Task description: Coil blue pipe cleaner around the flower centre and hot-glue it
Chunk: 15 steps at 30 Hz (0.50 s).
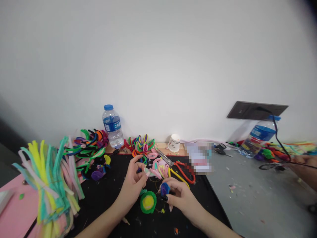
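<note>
My right hand (178, 195) pinches a blue and purple fuzzy piece (164, 189) between thumb and fingers, just above the black mat. Close by on the left, my left hand (135, 178) has its thumb and finger brought together. A small pale bit shows at those fingertips, too small to make out. Below and between both hands lies a round fuzzy disc (148, 202) with a green rim and yellow middle. Red-handled scissors (183, 170) lie beyond my right hand, beside a heap of pink bent pipe cleaners (156, 165).
A bundle of pastel pipe cleaners (51, 185) lies at left. Behind stand a water bottle (112, 127), a colourful pipe-cleaner pile (141, 143) and a small white cup (174, 142). At right are keys (221, 149), a tilted bottle (259, 137), a black cable (278, 135) and another person's hand (305, 170).
</note>
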Tool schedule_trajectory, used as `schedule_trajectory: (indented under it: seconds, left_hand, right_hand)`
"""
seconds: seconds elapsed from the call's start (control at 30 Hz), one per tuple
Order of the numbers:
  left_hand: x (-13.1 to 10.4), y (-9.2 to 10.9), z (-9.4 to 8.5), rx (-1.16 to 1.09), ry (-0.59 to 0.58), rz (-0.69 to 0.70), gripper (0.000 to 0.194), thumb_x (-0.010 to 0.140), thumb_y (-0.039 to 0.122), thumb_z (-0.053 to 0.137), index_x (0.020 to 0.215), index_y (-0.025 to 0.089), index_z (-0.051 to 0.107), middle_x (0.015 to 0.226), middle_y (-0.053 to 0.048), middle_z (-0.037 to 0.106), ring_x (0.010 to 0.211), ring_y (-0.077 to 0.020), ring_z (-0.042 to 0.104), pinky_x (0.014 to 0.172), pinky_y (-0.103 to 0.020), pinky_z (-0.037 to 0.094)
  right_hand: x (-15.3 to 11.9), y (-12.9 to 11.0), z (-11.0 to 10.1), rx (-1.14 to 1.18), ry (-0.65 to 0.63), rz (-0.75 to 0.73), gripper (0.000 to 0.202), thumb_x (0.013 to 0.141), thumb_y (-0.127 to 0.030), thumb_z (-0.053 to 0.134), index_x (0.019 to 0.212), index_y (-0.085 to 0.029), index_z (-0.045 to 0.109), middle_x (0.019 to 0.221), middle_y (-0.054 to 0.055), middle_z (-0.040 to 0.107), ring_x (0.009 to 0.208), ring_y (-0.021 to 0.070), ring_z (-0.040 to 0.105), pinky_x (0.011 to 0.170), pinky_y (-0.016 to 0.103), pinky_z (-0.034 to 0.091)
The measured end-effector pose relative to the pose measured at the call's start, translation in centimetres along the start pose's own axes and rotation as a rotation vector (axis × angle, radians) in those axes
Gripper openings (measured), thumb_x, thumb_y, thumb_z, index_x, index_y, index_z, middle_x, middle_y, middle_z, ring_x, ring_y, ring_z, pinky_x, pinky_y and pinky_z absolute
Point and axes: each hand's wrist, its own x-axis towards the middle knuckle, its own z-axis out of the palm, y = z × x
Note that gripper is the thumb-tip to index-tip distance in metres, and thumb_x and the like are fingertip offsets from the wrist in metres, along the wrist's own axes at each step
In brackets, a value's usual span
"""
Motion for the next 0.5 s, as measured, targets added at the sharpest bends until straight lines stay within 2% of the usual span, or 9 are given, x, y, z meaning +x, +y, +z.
schedule_trajectory:
  seconds: [0.13, 0.27, 0.5]
  left_hand:
    - [-0.08, 0.18, -0.06, 0.037, 0.017, -0.008, 0.047, 0.077, 0.018, 0.053, 0.118, 0.029, 0.034, 0.081, 0.006, 0.04, 0.049, -0.0042, 0.037, 0.045, -0.018, 0.032]
    - [0.01, 0.1, -0.24, 0.034, 0.037, 0.031, 0.044, 0.076, 0.018, 0.054, 0.116, 0.024, 0.038, 0.081, 0.004, 0.046, 0.061, -0.0085, 0.046, 0.055, -0.02, 0.038]
    - [0.34, -0.09, -0.41, 0.019, 0.016, 0.025, 0.037, 0.071, 0.021, 0.064, 0.105, 0.02, 0.049, 0.096, -0.004, 0.06, 0.08, -0.0146, 0.059, 0.072, -0.026, 0.047]
  right_hand:
    - [-0.05, 0.01, 0.0, -0.007, 0.002, 0.006, 0.028, 0.068, -0.038, 0.072, 0.078, -0.013, 0.066, 0.093, 0.007, 0.047, 0.076, 0.015, 0.052, 0.046, 0.017, 0.046]
    - [-0.06, -0.07, 0.08, 0.005, 0.0, 0.019, 0.029, 0.066, -0.039, 0.072, 0.079, -0.014, 0.066, 0.094, 0.005, 0.047, 0.074, 0.0143, 0.052, 0.044, 0.017, 0.045]
    - [-0.05, 0.07, 0.09, 0.002, -0.011, 0.022, 0.029, 0.067, -0.039, 0.072, 0.082, -0.014, 0.067, 0.093, 0.005, 0.047, 0.072, 0.014, 0.052, 0.044, 0.017, 0.045]
